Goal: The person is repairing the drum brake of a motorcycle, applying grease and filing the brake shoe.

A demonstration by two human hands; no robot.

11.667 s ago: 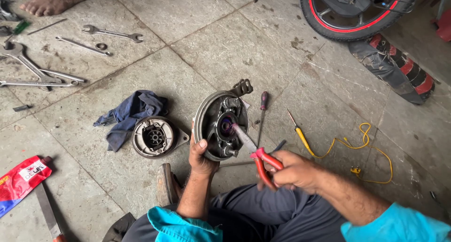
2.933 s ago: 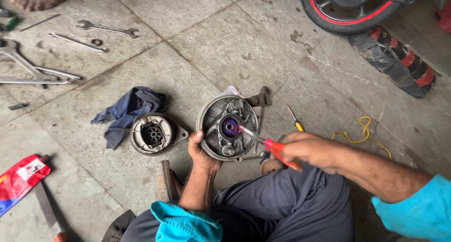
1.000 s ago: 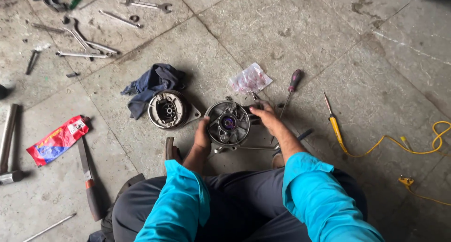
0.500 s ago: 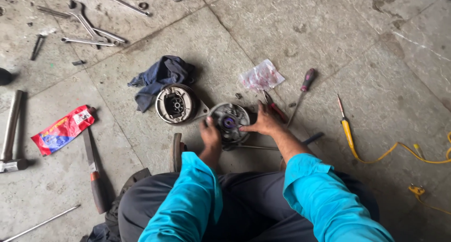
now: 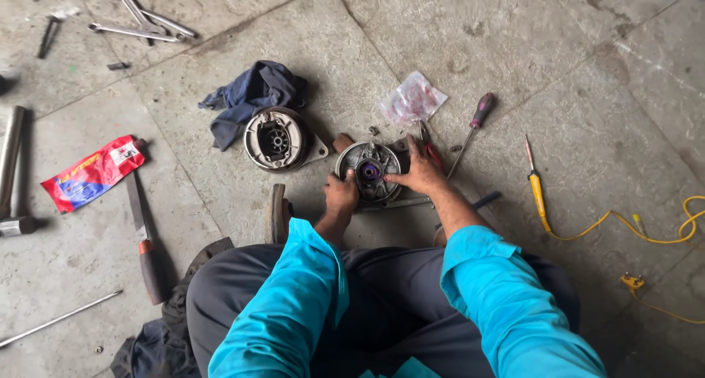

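Note:
A round grey metal hub plate (image 5: 369,166) with a purple centre lies flat on the concrete floor in front of my knees. My left hand (image 5: 341,194) grips its near left rim. My right hand (image 5: 420,174) rests on its right side, fingers reaching toward the centre. Red-handled pliers (image 5: 428,147) lie on the floor just beyond my right hand. A second round plate with brake shoes (image 5: 277,138) lies to the left, next to a dark blue rag (image 5: 253,92).
A maroon-handled screwdriver (image 5: 474,127) and a small plastic bag (image 5: 412,100) lie at the back right. A yellow tester screwdriver (image 5: 537,186) with yellow wire lies to the right. Spanners (image 5: 143,27), a red tube (image 5: 91,172), a file (image 5: 144,238) and a hammer (image 5: 10,174) lie left.
The pliers have left my right hand and lie on the floor. The hub plate has been laid flat from its raised position. The view has pulled back and shifted.

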